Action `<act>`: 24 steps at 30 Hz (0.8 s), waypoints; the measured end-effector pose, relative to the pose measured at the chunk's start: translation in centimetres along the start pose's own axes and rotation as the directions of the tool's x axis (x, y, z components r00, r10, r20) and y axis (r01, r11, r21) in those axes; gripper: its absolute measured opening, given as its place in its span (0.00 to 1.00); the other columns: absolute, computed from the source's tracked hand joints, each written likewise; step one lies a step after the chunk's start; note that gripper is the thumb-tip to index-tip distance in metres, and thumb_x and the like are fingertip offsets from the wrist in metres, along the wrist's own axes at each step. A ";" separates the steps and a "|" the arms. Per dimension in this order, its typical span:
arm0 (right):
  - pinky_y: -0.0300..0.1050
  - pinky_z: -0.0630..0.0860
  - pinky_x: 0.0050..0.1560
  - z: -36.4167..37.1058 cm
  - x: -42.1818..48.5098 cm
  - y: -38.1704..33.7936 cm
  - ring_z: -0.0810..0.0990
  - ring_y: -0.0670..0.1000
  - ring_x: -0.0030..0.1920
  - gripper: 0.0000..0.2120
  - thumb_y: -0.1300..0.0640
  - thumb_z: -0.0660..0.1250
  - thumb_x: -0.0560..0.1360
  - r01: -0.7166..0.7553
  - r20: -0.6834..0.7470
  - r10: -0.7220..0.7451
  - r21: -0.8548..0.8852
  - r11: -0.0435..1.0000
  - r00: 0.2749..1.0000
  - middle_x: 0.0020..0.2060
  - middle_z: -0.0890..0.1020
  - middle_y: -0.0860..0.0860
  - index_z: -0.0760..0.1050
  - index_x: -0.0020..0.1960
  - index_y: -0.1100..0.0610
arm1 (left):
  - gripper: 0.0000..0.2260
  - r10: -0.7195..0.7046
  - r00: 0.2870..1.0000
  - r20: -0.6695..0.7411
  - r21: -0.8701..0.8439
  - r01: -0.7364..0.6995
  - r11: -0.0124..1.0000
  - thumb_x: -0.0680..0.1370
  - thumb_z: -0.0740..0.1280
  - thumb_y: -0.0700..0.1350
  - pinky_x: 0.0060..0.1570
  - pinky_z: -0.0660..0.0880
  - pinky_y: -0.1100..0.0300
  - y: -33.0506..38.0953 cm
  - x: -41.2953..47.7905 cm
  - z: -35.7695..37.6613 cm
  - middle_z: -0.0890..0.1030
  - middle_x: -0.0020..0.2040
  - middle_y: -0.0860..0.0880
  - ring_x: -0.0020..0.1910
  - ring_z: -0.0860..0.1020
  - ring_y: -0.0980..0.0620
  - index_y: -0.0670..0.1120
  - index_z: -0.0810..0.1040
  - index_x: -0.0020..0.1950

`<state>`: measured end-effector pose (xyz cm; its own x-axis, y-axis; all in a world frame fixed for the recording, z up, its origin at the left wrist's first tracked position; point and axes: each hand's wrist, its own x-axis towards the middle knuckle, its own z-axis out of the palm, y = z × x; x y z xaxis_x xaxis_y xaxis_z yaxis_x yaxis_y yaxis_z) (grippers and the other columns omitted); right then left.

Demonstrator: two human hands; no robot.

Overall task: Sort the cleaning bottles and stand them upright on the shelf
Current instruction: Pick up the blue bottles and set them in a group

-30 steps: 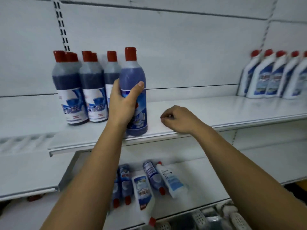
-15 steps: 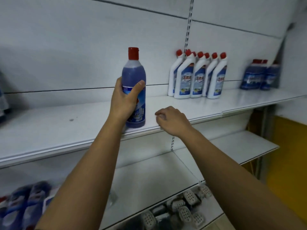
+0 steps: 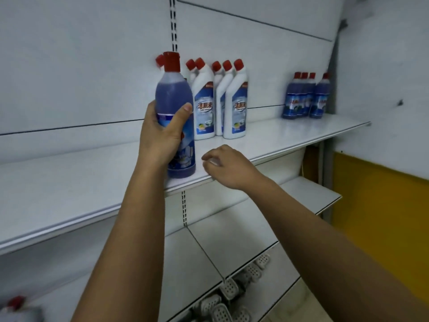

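Note:
My left hand (image 3: 160, 135) grips a blue bottle (image 3: 174, 98) with a red cap, upright, its base at or just above the white shelf (image 3: 290, 135) near the front edge. My right hand (image 3: 228, 167) hovers at the shelf's front edge just right of the bottle, fingers loosely curled and holding nothing. Behind the bottle stand several white angled-neck bottles (image 3: 234, 105) with red caps. Further right, near the shelf's end, stands a group of blue bottles (image 3: 306, 98) like the held one.
A lower shelf (image 3: 232, 228) runs below, and white perforated plastic items (image 3: 229, 287) lie on the bottom level. A red-capped bottle (image 3: 16, 305) shows at the bottom left corner. A yellow wall panel (image 3: 383, 205) stands at the right.
My view and both hands have travelled right along the shelf with the blue bottle, away from the first group of blue bottles. The white bottles are now right behind it.

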<state>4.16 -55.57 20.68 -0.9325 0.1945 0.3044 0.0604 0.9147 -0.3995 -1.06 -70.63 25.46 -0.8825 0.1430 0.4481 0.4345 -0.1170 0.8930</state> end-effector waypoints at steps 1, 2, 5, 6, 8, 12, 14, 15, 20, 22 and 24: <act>0.46 0.73 0.61 -0.6 0.6 1.3 0.76 0.52 0.61 0.18 0.47 0.61 0.79 0.005 0.010 -0.005 0.004 1.000 1.000 0.63 0.76 0.52 0.77 0.65 0.50 | 0.19 0.000 1.000 0.005 -0.002 0.000 1.000 0.76 0.70 0.58 0.45 0.74 0.62 -0.3 0.5 1.6 0.78 0.54 0.59 0.51 0.78 0.59 0.58 0.70 0.64; 0.43 0.72 0.58 -1.3 1.2 2.7 0.77 0.51 0.60 0.17 0.48 0.61 0.79 0.012 0.017 -0.012 0.009 1.000 1.000 0.62 0.77 0.51 0.78 0.64 0.51 | 0.19 0.002 1.000 0.012 -0.003 -0.002 1.000 0.76 0.70 0.58 0.44 0.74 0.63 -0.5 0.9 3.2 0.78 0.54 0.59 0.51 0.78 0.59 0.57 0.71 0.64; 0.38 0.68 0.53 -3.0 2.8 6.7 0.77 0.50 0.59 0.15 0.50 0.63 0.79 0.032 0.039 -0.032 0.016 0.999 0.999 0.60 0.79 0.50 0.79 0.63 0.53 | 0.20 0.007 1.000 0.026 0.016 -0.008 1.000 0.75 0.70 0.58 0.41 0.71 0.66 -1.1 2.1 7.8 0.77 0.55 0.57 0.48 0.77 0.61 0.56 0.71 0.64; 0.38 0.68 0.53 -3.4 3.4 8.0 0.77 0.49 0.59 0.15 0.50 0.63 0.79 0.036 0.041 -0.037 0.011 0.999 0.998 0.61 0.80 0.50 0.79 0.63 0.53 | 0.19 0.007 0.999 0.033 0.030 -0.008 1.000 0.75 0.70 0.58 0.40 0.71 0.66 -1.2 2.4 9.1 0.77 0.54 0.58 0.47 0.77 0.61 0.56 0.71 0.63; 0.38 0.68 0.51 -3.9 4.6 10.4 0.78 0.48 0.56 0.15 0.50 0.63 0.78 0.053 0.035 -0.054 0.015 0.998 0.998 0.60 0.81 0.50 0.80 0.62 0.53 | 0.19 0.012 0.999 0.040 0.047 -0.014 0.999 0.75 0.71 0.58 0.40 0.72 0.66 -1.5 3.0 11.7 0.78 0.53 0.58 0.47 0.78 0.61 0.56 0.71 0.62; 0.41 0.72 0.47 -4.9 6.7 15.1 0.79 0.48 0.49 0.15 0.48 0.63 0.77 0.091 0.044 -0.093 0.048 0.995 0.995 0.55 0.83 0.50 0.81 0.59 0.51 | 0.18 -0.015 1.000 0.003 0.038 0.015 0.999 0.75 0.71 0.57 0.38 0.71 0.66 -2.0 3.9 16.7 0.79 0.51 0.58 0.46 0.78 0.61 0.55 0.72 0.62; 0.45 0.77 0.51 -5.8 7.7 17.7 0.80 0.50 0.51 0.17 0.46 0.63 0.76 0.096 0.068 -0.099 0.055 0.994 0.993 0.55 0.83 0.49 0.81 0.60 0.50 | 0.18 -0.024 0.999 -0.027 0.030 0.025 0.999 0.75 0.71 0.56 0.39 0.72 0.65 -2.5 4.4 19.3 0.79 0.51 0.57 0.48 0.79 0.59 0.55 0.72 0.62; 0.47 0.78 0.54 -6.2 8.2 19.0 0.81 0.51 0.53 0.18 0.45 0.62 0.76 0.097 0.073 -0.101 0.057 0.994 0.992 0.56 0.83 0.49 0.81 0.60 0.50 | 0.19 -0.025 0.999 -0.042 0.028 0.026 0.999 0.75 0.71 0.56 0.41 0.74 0.63 -2.8 4.7 20.6 0.80 0.53 0.56 0.49 0.80 0.58 0.56 0.72 0.63; 0.51 0.76 0.60 -9.3 10.0 27.2 0.79 0.52 0.59 0.19 0.43 0.61 0.76 0.116 0.096 -0.120 0.041 0.992 0.988 0.61 0.80 0.50 0.78 0.63 0.49 | 0.17 -0.039 0.993 -0.116 0.048 0.045 0.998 0.75 0.70 0.57 0.48 0.74 0.57 -3.9 5.9 27.6 0.77 0.52 0.58 0.51 0.77 0.57 0.59 0.69 0.60; 0.49 0.75 0.60 -10.7 10.6 31.0 0.78 0.53 0.60 0.18 0.44 0.61 0.77 0.115 0.087 -0.117 0.031 0.993 0.989 0.62 0.79 0.50 0.78 0.64 0.49 | 0.17 -0.050 0.989 -0.137 0.052 0.058 0.997 0.75 0.70 0.58 0.52 0.74 0.55 -4.3 6.2 30.7 0.77 0.54 0.56 0.53 0.77 0.54 0.59 0.69 0.61; 0.47 0.74 0.58 -12.2 11.2 34.7 0.77 0.54 0.60 0.18 0.45 0.60 0.78 0.114 0.064 -0.114 0.013 0.993 0.991 0.62 0.78 0.50 0.78 0.64 0.48 | 0.20 -0.066 0.987 -0.146 0.062 0.076 0.995 0.75 0.70 0.58 0.54 0.74 0.53 -4.6 6.6 33.9 0.77 0.57 0.54 0.56 0.77 0.52 0.58 0.69 0.64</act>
<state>0.16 -17.38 20.77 -0.9542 0.0657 0.2918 -0.0505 0.9262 -0.3737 -2.81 -35.85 25.67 -0.9262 0.0058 0.3771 0.3765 -0.0449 0.9253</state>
